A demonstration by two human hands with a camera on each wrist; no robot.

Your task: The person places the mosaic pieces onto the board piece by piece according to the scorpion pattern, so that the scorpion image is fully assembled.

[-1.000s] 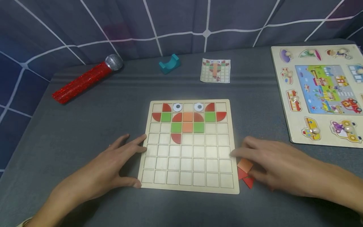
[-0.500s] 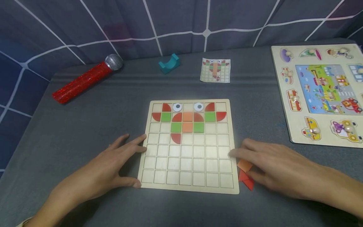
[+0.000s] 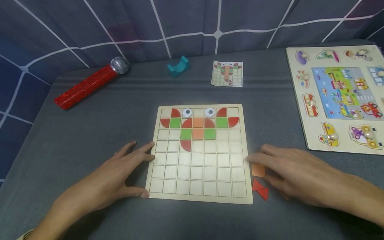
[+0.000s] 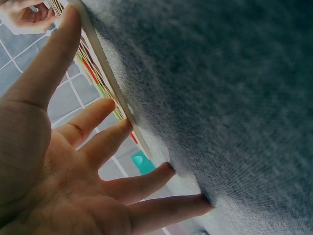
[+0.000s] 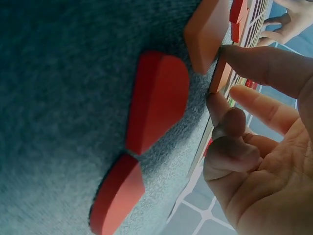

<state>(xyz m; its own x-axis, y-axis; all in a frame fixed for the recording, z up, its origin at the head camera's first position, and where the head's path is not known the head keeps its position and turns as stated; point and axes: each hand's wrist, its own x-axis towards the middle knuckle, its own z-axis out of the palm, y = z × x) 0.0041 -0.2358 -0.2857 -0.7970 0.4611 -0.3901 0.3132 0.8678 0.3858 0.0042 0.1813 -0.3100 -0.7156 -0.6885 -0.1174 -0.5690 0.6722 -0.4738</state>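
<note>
A wooden grid board (image 3: 198, 186) lies on the grey cloth, with red, green and orange tiles and two eye discs in its upper cells. My left hand (image 3: 117, 176) spreads its fingers along the board's left side, thumb and fingertips touching its edge. Beside the right edge, my right hand (image 3: 297, 180) pinches an orange square tile (image 5: 222, 76) between thumb and a finger; its index fingertip touches the board. Two red triangles (image 3: 260, 189) lie near the thumb. Under the palm in the right wrist view are another orange tile (image 5: 208, 34) and two red curved tiles (image 5: 159, 98).
A small pattern card (image 3: 227, 74) lies behind the board, near a teal curved block (image 3: 179, 67). A red glittery microphone (image 3: 90, 85) is at the back left. The wooden knob puzzle (image 3: 312, 133) occupies the right. A dark gridded curtain (image 3: 192, 20) hangs behind.
The orange tile by the board has turned from slanted to nearly square with the edge. My right hand has shifted slightly right, uncovering more of it. My left hand stays put.
</note>
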